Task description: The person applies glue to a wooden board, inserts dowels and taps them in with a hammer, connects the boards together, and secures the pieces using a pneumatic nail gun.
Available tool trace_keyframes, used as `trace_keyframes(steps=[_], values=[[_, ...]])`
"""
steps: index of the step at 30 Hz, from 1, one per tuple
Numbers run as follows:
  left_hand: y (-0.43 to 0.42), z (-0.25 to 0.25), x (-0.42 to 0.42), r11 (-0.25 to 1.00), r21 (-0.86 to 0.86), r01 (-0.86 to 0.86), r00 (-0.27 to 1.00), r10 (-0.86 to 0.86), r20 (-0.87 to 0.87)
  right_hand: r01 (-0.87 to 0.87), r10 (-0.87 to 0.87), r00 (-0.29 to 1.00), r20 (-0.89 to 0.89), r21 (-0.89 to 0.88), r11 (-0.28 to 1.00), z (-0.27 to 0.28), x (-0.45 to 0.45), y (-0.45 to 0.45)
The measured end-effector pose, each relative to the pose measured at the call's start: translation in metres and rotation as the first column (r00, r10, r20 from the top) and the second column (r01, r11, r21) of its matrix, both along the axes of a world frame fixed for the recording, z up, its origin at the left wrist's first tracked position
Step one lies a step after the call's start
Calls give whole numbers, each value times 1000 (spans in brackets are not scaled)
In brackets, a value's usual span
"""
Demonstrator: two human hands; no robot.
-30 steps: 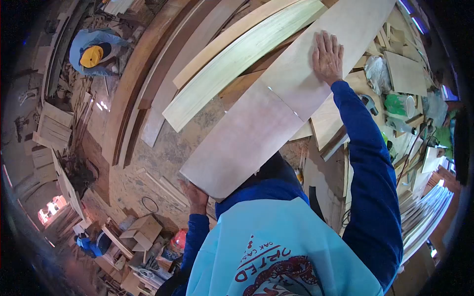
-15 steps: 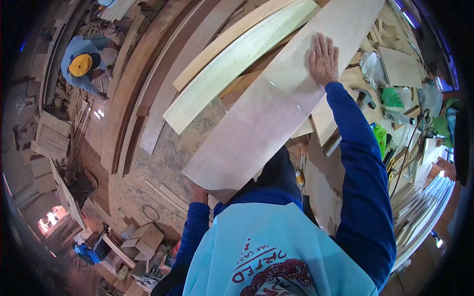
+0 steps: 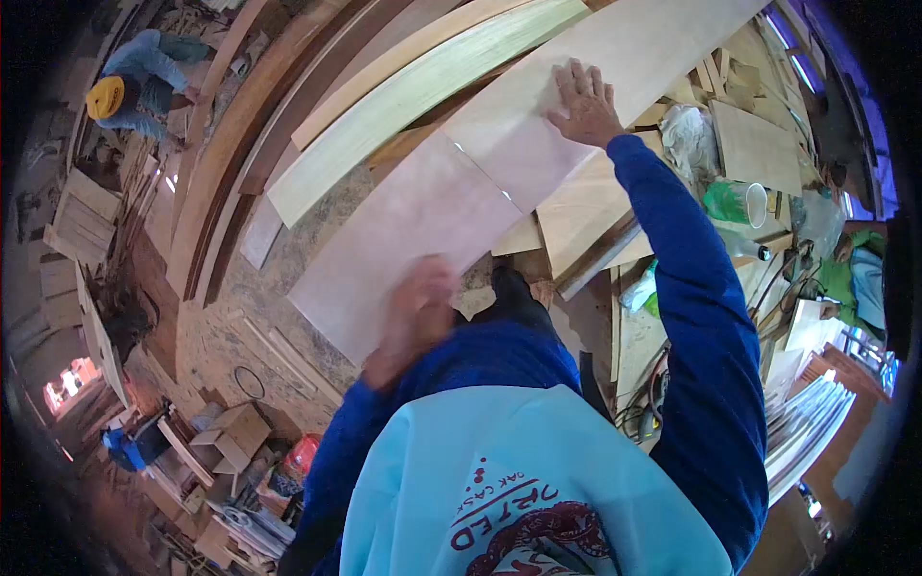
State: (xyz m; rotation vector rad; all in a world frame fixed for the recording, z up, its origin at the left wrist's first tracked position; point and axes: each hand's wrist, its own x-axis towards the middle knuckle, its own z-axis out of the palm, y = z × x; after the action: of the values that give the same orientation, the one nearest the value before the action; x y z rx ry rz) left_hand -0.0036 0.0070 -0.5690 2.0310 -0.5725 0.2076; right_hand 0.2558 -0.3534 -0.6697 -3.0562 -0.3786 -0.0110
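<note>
Two pale, flat wood pieces meet at a seam with small shiny marks at both ends: the near piece (image 3: 384, 240) and the far piece (image 3: 519, 96). My right hand (image 3: 584, 106) lies flat on the far piece with its fingers spread. Over the near piece's lower right part is my left hand (image 3: 418, 312), smeared by motion. Its fingers are too blurred to read, and contact with the wood is unclear. A light curved board (image 3: 413, 101) runs along the pieces' left side.
Brown curved beams (image 3: 259, 134) stand at the left, beyond them a person in a yellow cap (image 3: 144, 86). To the right are a green-and-white tub (image 3: 738, 204), a clear bottle (image 3: 744, 246) and a plastic bag (image 3: 690, 139). An open cardboard box (image 3: 230, 437) sits lower left.
My left hand has left the near piece's lower edge and moved up and right over its face. My right hand stays flat on the far piece. The view has shifted, and the capped person appears farther left.
</note>
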Motion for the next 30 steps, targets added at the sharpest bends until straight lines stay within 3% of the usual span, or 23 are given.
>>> trace_keyframes(steps=[1,2,3,5,6,7,9,11,12,13,14,15,16,17,19,21,23,25,27,30], values=[[-56,29,11,984,39,173,923,-148,-355,-5,5,1000,4,2,1000,3,-4,1],[-101,37,30,893,288,345,872,-192,-450,-3,1,999,-53,-33,999,9,-6,3],[-138,15,26,889,274,367,866,-218,-451,-7,0,995,-100,-73,997,18,-3,3],[-200,-24,33,841,343,418,893,-311,-325,-21,21,1000,1,-31,999,2,-6,8],[-221,-35,32,853,370,368,918,-271,-290,66,-66,998,10,-23,998,-1,-9,14],[-236,-45,30,863,399,311,941,-220,-257,144,-144,990,14,-9,990,-2,-8,24],[-259,-72,24,837,543,63,995,-95,30,138,-141,988,-68,-49,989,9,3,37],[-317,-165,3,443,896,27,987,-155,47,151,-168,970,-177,-106,983,26,-3,51],[-280,-45,32,515,781,353,934,-247,-259,53,-59,971,-232,-31,998,40,-5,59],[-283,-61,32,518,782,347,937,-231,-263,-41,53,960,-274,46,998,54,-5,69],[-290,-91,27,802,508,315,946,-225,-232,4,26,939,-343,85,996,62,-9,85],[-295,-109,21,957,155,244,956,-210,-206,-3,35,935,-353,91,996,66,-16,102],[-296,-105,19,991,-122,57,990,-72,-121,15,17,913,-407,75,997,69,-20,118],[-284,-107,20,992,-114,47,991,-61,-122,27,3,890,-457,58,998,74,-23,133],[-243,-110,16,964,8,268,950,-262,-167,20,-13,871,-491,9,1000,71,-29,149],[-194,-63,16,907,378,185,961,-247,122,-52,-41,878,-477,-181,982,81,-36,149],[-138,-12,7,845,392,365,910,-235,-341,-46,-46,880,-473,-182,982,77,-32,151],[-82,2,-16,928,284,240,970,-217,-111,-31,-66,875,-479,-192,981,72,-32,151],[-26,33,-41,804,446,393,871,-170,-461,-27,-80,862,-501,-203,979,72,-31,153],[56,70,-103,773,560,297,833,77,-548,-40,-104,858,-504,-267,963,68,-26,156]])
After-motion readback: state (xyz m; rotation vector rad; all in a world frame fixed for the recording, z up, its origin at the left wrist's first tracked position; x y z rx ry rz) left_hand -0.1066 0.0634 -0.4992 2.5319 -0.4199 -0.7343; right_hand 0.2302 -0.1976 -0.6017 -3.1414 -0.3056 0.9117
